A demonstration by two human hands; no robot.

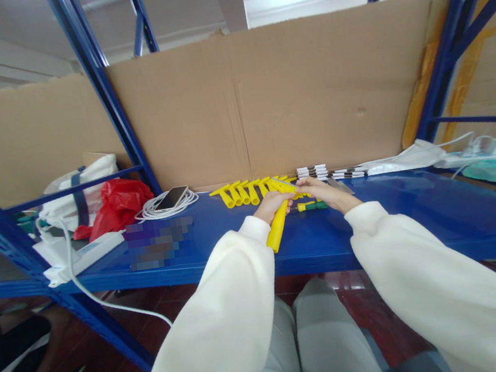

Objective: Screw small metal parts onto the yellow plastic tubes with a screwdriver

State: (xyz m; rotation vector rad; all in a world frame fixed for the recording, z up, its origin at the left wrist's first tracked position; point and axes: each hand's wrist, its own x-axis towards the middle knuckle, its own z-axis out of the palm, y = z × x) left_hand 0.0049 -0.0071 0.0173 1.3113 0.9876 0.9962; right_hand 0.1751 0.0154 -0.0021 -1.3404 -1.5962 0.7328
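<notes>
My left hand (273,206) is closed around a yellow T-shaped plastic handle (278,231), whose round grip tilts down toward me. My right hand (325,195) has its fingers bent together at the head of the same handle; exactly what they pinch is hidden. Just beyond my hands, several matching yellow handles (253,192) lie in a row on the blue shelf (237,243). Under my right hand rests a screwdriver with a green and yellow handle (314,205). Small stacks of white and black strips (312,172) sit behind it.
On the left are a phone (172,198) on a coiled white cable (148,212), a red plastic bag (118,201) and a white power strip (86,255). A cardboard panel (299,92) closes the back. Blue posts (109,101) frame the shelf. Another person's leg (16,348) shows lower left.
</notes>
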